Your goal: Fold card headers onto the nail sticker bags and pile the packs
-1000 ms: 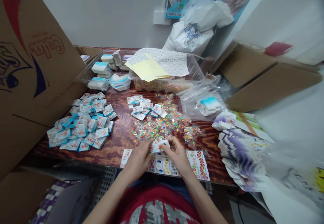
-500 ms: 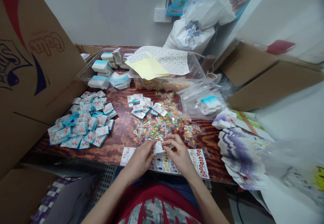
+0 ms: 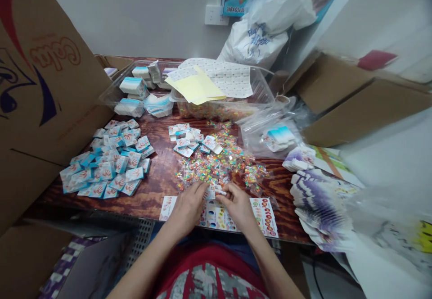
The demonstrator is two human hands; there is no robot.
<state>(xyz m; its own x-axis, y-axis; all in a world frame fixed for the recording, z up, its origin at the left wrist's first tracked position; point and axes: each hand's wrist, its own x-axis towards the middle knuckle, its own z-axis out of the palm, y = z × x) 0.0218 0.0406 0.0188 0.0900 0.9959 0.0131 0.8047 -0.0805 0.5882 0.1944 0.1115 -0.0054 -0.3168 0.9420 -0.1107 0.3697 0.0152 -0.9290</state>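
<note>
Between my hands, over the front edge of the table, is a small white and blue cardboard box [image 3: 210, 193]. My left hand [image 3: 189, 205] grips its left side, fingers curled over it. At the box's right end, my right hand [image 3: 237, 203] pinches a white flap or slip; which of the two I cannot tell. Under my hands lies a printed sticker sheet [image 3: 265, 218]. Just beyond them spreads a heap of small clear packets with coloured bits [image 3: 202, 169]. Several like boxes [image 3: 184, 142] lie behind the packets.
A large pile of small boxes [image 3: 108, 166] covers the left, beside a big carton [image 3: 43, 87]. Clear trays [image 3: 263, 87] stand at the back, with papers [image 3: 199, 87] on one. A stack of purple-white flat cartons [image 3: 317, 204] and a plastic bag [image 3: 270, 132] are to the right.
My right fingers have curled in and moved slightly, now pinching a white piece at the box's right end. My left hand still holds the box. The view has shifted slightly.
</note>
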